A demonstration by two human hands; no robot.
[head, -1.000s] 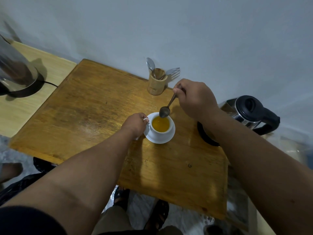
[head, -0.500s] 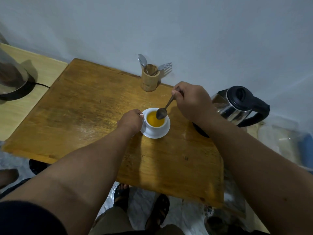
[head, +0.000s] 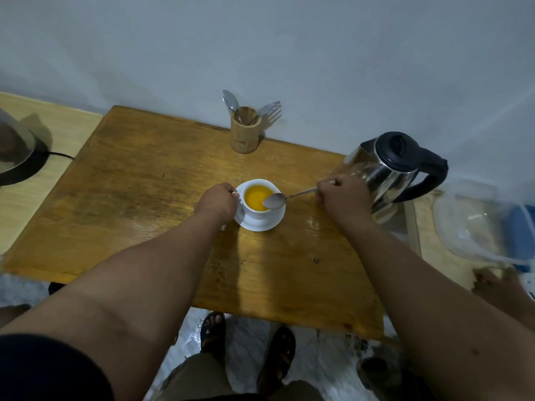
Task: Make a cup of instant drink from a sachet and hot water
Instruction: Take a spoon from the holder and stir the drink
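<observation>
A white cup (head: 258, 214) full of orange drink stands on a white saucer (head: 270, 224) in the middle of the wooden table (head: 139, 198). My left hand (head: 217, 201) pinches the cup's handle on its left side. My right hand (head: 341, 195) holds a metal spoon (head: 285, 198) by its handle, nearly level, with the bowl over the cup's right rim and out of the drink. A steel electric kettle (head: 396, 166) with a black lid and handle stands just behind my right hand.
A wooden holder (head: 245, 131) with a spoon and fork stands at the table's back edge by the wall. Another appliance on a black base (head: 17, 157) sits on the left counter. A clear plastic container (head: 474, 227) lies at right. Sandalled feet show below the table.
My right hand has swung to the right and lowered, tipping the spoon from steep to nearly level, its bowl still above the cup. My left hand stays on the handle.
</observation>
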